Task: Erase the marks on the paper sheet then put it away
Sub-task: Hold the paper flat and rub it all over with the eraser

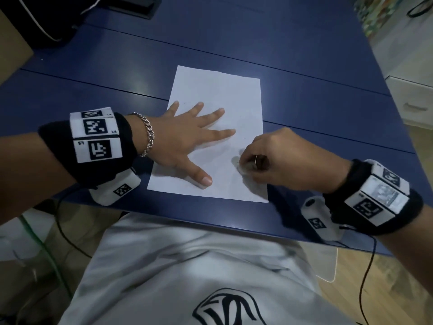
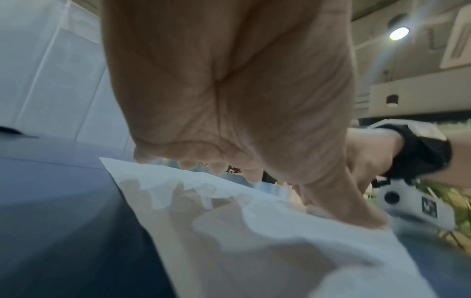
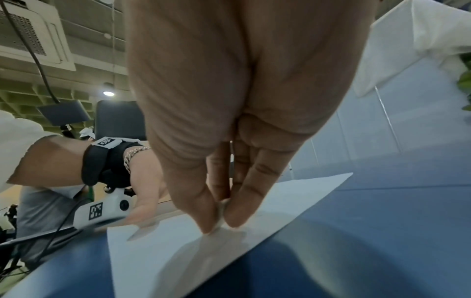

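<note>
A blue table carries a white paper sheet lying flat near its front edge, before a person in a pale shirt. The left hand rests palm down on the sheet's left half, fingers straight and spread, holding nothing, only pressing the sheet to the table. The right hand sits at the sheet's lower right part; its thumb and fingertips are curled together and pinch a small pale eraser, whose tip touches the paper. Faint marks show on the sheet beyond the eraser, too dim to read. A chain bracelet circles the left wrist, and black bands with patterned tags wrap both wrists.
</note>
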A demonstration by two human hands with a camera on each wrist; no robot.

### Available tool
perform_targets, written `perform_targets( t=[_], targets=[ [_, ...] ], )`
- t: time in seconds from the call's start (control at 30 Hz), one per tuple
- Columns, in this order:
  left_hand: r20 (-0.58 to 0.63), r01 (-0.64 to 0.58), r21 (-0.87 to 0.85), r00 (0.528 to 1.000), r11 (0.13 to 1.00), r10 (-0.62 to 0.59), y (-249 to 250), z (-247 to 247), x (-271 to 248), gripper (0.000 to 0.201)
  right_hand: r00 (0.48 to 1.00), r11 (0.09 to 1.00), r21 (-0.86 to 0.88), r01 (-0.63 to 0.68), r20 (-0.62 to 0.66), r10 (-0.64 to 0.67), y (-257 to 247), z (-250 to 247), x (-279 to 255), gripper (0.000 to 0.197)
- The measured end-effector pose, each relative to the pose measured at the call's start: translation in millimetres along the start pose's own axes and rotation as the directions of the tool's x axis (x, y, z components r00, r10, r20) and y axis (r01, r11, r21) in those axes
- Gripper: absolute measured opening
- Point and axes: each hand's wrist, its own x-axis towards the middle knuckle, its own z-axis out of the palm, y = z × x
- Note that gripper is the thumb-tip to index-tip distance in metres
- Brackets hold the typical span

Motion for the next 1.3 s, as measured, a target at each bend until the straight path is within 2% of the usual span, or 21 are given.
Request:
perform_targets(
  t=[0.1, 0.17, 0.33, 0.43, 0.57, 0.6, 0.73, 0.83, 0.87, 0.9, 0.97, 1.0, 1.07, 1.17, 1.3],
  targets=[
    [0.047, -0.067, 0.013, 0.997, 0.998, 0.067, -4, -1, -3, 0.11, 1.0, 1.0, 0.01, -0.013, 0.001, 0.013, 0, -2, 3, 0.013],
    [0.067, -0.076, 0.031, 0.995, 0.997, 0.074, -6, 0, 1, 0.115, 1.0, 1.0, -0.001, -0.011, 0.001, 0.011, -4, -5, 8, 0.015],
    [0.102, -0.042, 0.036, 0.994, 0.998, 0.038, -6, 0, 12, 0.128, 0.991, 0.991, -0.029, 0.133, 0.014, -0.132, -29, 0, 25, 0.011],
    [0.101, -0.032, 0.058, 0.995, 0.998, 0.026, -4, 0, 13, 0.128, 0.991, 0.991, -0.027, 0.132, -0.003, -0.132, -34, 5, 33, 0.008],
    [0.097, -0.021, 0.088, 0.995, 0.996, 0.012, -3, 0, 14, 0.126, 0.967, 0.976, -0.006, 0.218, 0.136, -0.215, -45, 8, 26, 0.015],
    [0.097, -0.019, 0.09, 0.995, 0.996, 0.01, -3, 0, 14, 0.126, 0.966, 0.976, -0.027, 0.216, 0.149, -0.209, -43, 6, 28, 0.014],
    [0.093, -0.021, 0.095, 0.996, 0.995, 0.012, -4, 0, 14, 0.129, 0.988, 0.987, -0.073, 0.146, 0.061, -0.141, -36, 2, 34, 0.014],
    [0.092, -0.002, 0.11, 0.996, 0.994, -0.008, -2, 0, 13, 0.13, 0.975, 0.984, -0.041, 0.176, 0.143, -0.168, -47, 9, 18, 0.016],
    [0.091, 0.004, 0.112, 0.996, 0.994, -0.014, -1, -1, 12, 0.131, 0.978, 0.987, -0.035, 0.158, 0.142, -0.151, -45, 7, 12, 0.016],
    [0.087, 0.012, 0.113, 0.996, 0.994, -0.022, 0, -2, 11, 0.132, 0.991, 0.994, -0.024, 0.107, 0.086, -0.104, -38, 1, 7, 0.014],
    [0.059, 0.044, 0.13, 0.997, 0.99, -0.052, 2, -1, 6, 0.131, 0.992, 0.997, 0.062, -0.056, -0.109, 0.062, -15, -14, -5, 0.009],
    [0.034, 0.069, 0.147, 0.997, 0.987, -0.075, 4, 0, 2, 0.13, 0.969, 0.983, 0.125, -0.134, -0.19, 0.156, -5, -21, -14, 0.008],
    [-0.024, 0.127, 0.187, 0.992, 0.974, -0.125, 12, 5, -3, 0.125, 0.911, 0.938, 0.238, -0.252, -0.268, 0.312, 11, -29, -34, 0.006],
    [-0.094, 0.183, 0.207, 0.982, 0.961, -0.167, 24, 10, -10, 0.115, 0.864, 0.886, 0.316, -0.34, -0.267, 0.426, 16, -26, -58, 0.008],
    [-0.142, 0.191, 0.185, 0.976, 0.964, -0.166, 31, 7, -12, 0.116, 0.879, 0.882, 0.325, -0.34, -0.222, 0.421, 12, -17, -65, 0.003]
  ],
)
